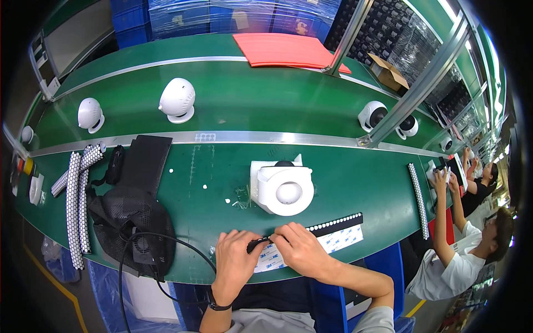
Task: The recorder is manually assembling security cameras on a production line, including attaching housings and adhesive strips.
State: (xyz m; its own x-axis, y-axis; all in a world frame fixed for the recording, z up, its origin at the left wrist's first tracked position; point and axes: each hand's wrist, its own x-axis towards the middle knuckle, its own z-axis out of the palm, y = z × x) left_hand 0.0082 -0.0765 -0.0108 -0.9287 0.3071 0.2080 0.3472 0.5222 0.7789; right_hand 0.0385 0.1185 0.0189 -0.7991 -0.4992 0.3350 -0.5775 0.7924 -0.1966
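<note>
A flat sheet [343,237] of white backing paper with blue print lies at the front edge of the green bench, a black strip with a row of white round dots running along its far side. My left hand [236,258] is closed on the black left end of this sheet. The fingers of my right hand [302,250] pinch at its upper edge, close to the left fingertips; what is between them is too small to tell. Just beyond my hands, a white round camera housing [286,191] rests face up in a white block [255,177].
At left lie a black mesh bag [133,222] with a cable, a black flat sheet [147,161] and rolled dotted strips [73,211]. White cameras [177,100] stand on the belt beyond a metal rail [233,138]. Red foam sheets [283,49] lie farther back. A co-worker [458,255] sits at right.
</note>
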